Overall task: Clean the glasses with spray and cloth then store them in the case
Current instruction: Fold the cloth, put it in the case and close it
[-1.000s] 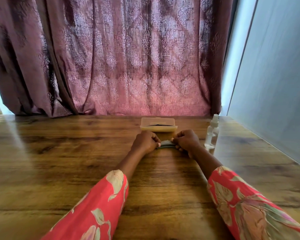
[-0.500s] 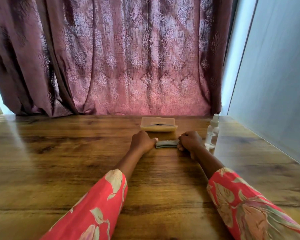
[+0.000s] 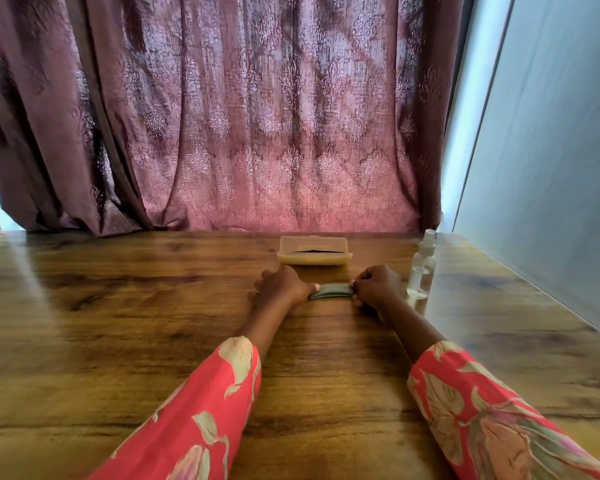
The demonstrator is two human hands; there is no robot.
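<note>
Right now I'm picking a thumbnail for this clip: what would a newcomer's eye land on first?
Two hands, left and right, in red floral sleeves, meeting mid-table over a small folded grey cloth, each at one end of it. Just behind sits a tan case, and a clear spray bottle stands to the right. A maroon curtain fills the background.

The curtain (image 3: 257,116) is a dusky mauve-pink, woven with a paler damask motif repeated in rows. The desk (image 3: 118,341) is warm brown wood with darker grain streaks and a glossy sheen. Both sleeves (image 3: 201,417) are coral red, printed with cream and olive leaves and pinkish blooms. The case (image 3: 314,252) is a pale tan, with a dark strip showing inside. The folded cloth (image 3: 331,292) is grey-green. The spray bottle (image 3: 421,271) is clear with a white top. The wall (image 3: 551,168) is pale blue-grey.
</note>
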